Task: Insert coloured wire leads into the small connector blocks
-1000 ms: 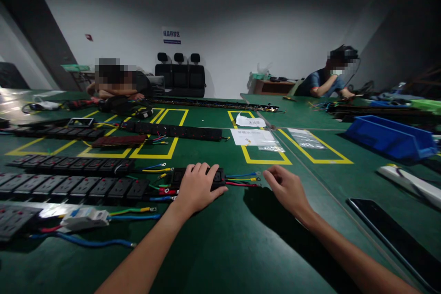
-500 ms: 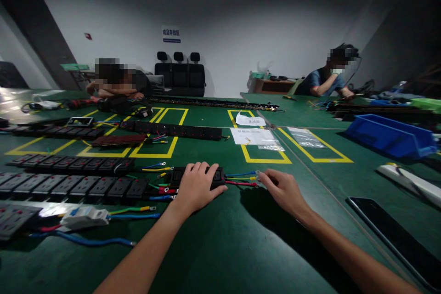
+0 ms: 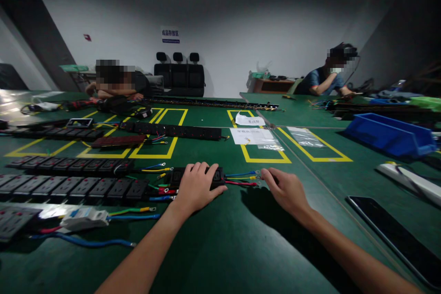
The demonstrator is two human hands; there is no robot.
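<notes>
Since the earlier frame, our right hand [image 3: 284,188] has shifted slightly rightward at the metal lugs [image 3: 257,172]; its thumb and forefinger are close together, though we cannot tell whether they pinch anything. Our left hand [image 3: 197,188] lies spread over the black socket block [image 3: 217,175], presumably to keep it from sliding. Insulated wires [image 3: 241,178] in blue, yellow-green and red run from its right end. Leftward, ribbed plastic socket strips [image 3: 99,186] lie in rows on the smooth green tabletop [image 3: 213,248].
</notes>
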